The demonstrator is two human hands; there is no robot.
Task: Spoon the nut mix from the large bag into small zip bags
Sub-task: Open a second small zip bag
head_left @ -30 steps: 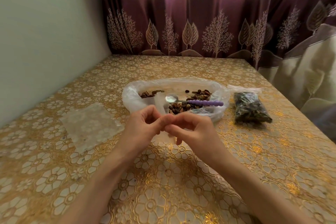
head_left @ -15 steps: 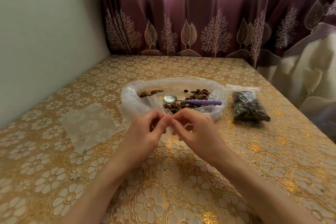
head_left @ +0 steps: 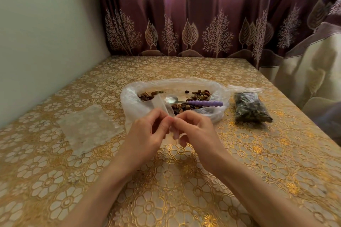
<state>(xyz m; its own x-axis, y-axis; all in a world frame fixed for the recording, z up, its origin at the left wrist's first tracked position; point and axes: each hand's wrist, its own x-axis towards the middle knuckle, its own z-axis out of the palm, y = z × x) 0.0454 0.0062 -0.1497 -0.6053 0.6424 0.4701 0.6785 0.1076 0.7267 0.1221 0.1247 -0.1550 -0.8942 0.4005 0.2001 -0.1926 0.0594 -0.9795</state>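
Large bag (head_left: pixel 129 105): clear plastic, rim rolled down, lying open on the worktop (head_left: pixel 258 162) just beyond the hands.
Nut mix (head_left: pixel 200 93): brown pieces in patches inside the large bag, at its left, right and near side.
Spoon (head_left: pixel 193 101): inside the large bag, metal bowl to the left, beaded purple handle resting toward the right rim.
Small zip bag (head_left: pixel 162 104): clear, looks empty, held up between both hands in front of the large bag's near rim.
Left hand (head_left: pixel 147 134): fingers curled, pinching the small zip bag at one side.
Right hand (head_left: pixel 195 129): fingers curled, pinching the same bag, fingertips nearly touching those of the left.
Filled bag (head_left: pixel 251 109): packed with dark nut mix, lying right of the large bag.
Flat bags (head_left: pixel 88 127): clear, empty, lying flat at left, apart from the rest.
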